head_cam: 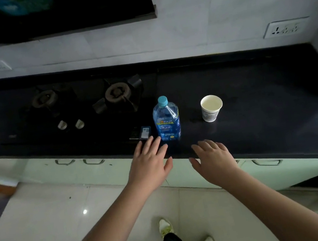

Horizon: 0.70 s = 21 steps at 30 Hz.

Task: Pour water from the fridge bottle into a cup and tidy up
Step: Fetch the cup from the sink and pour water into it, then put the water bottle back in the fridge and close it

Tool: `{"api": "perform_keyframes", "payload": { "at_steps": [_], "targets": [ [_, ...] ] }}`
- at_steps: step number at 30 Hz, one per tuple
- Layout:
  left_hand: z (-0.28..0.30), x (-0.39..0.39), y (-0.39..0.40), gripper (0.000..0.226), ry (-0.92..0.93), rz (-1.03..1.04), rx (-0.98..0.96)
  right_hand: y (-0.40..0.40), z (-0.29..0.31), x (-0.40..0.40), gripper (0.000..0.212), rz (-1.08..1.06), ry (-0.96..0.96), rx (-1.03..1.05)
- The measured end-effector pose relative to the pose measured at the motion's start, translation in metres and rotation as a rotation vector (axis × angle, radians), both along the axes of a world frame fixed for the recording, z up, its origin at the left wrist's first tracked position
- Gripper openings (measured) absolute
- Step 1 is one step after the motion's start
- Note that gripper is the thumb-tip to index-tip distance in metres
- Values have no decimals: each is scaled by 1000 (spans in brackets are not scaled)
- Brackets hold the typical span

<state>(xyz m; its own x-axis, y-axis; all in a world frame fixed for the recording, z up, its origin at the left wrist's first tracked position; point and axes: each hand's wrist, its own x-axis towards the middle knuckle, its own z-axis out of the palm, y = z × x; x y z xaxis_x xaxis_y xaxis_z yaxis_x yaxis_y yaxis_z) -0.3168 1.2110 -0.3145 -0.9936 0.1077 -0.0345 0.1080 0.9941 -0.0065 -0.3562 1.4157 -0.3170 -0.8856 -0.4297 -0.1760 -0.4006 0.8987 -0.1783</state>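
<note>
A clear water bottle point(167, 120) with a blue label and a light blue cap on stands upright near the front edge of the black counter point(253, 87). A white paper cup point(211, 108) stands upright to its right, about a hand's width away. My left hand point(150, 163) hovers open just in front of the bottle's base, fingers spread, not touching it. My right hand point(213, 159) is open too, over the counter's front edge, below the gap between bottle and cup. Neither hand holds anything.
A two-burner gas hob point(79, 100) with two knobs is set into the counter on the left. A small dark box point(145, 132) lies left of the bottle. A range hood point(51, 12) hangs above. Wall sockets point(285, 28) sit at the right. Pale green cabinet fronts point(98, 168) run below.
</note>
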Motion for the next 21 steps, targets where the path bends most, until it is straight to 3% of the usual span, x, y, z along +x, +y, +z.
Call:
{"api": "perform_keyframes", "payload": {
  "at_steps": [12, 21],
  "targets": [
    [27, 80, -39, 80, -90, 267, 16, -46, 13, 40, 60, 151, 88, -124],
    [55, 178, -91, 76, -31, 536, 42, -129, 47, 94, 59, 352, 92, -145]
  ]
}}
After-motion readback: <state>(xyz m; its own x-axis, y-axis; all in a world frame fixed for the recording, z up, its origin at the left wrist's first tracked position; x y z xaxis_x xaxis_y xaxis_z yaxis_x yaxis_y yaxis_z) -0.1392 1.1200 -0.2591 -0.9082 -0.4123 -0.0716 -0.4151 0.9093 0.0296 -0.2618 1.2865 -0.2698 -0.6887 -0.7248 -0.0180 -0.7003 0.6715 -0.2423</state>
